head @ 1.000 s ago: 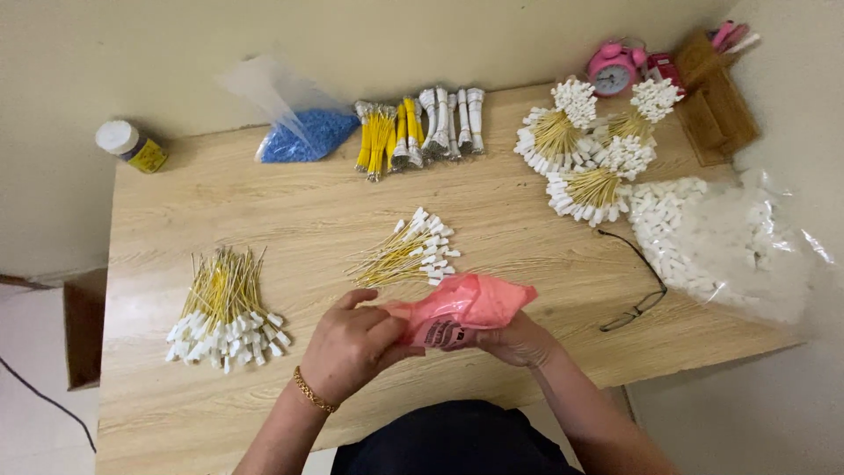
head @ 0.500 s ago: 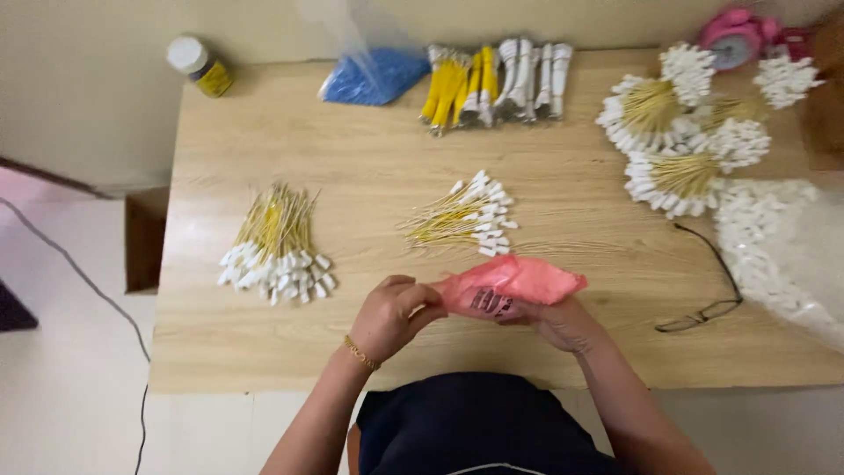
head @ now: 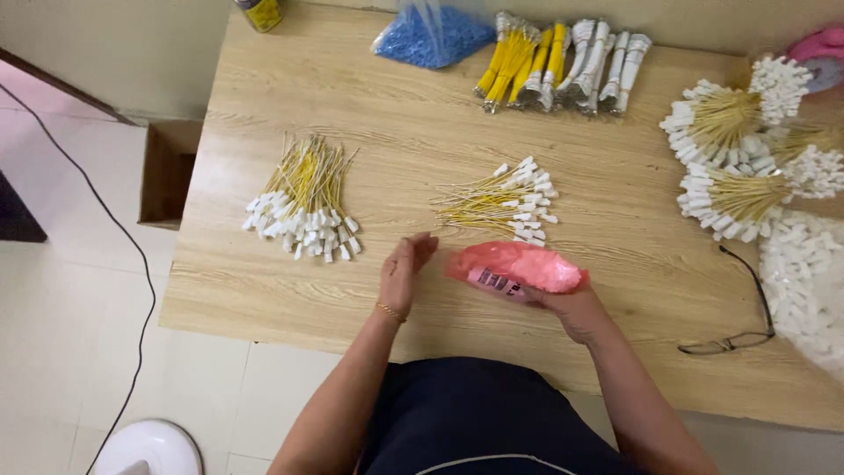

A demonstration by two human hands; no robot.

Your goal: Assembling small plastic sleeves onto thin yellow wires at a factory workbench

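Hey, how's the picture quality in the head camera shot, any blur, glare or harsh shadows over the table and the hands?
Head view: even, soft light, no harsh shadows on the pale wooden table; the crumpled pink plastic bag in the right hand shows mild sheen; the open left hand looks slightly motion-blurred; the clear bag of white pieces at the right edge looks washed out.

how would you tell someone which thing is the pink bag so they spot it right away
Start at the wooden table and go to its near edge, just below the small middle pile of yellow wires. The pink plastic bag lies there in the right hand. It is the only soft, crumpled pink thing among wire bundles.
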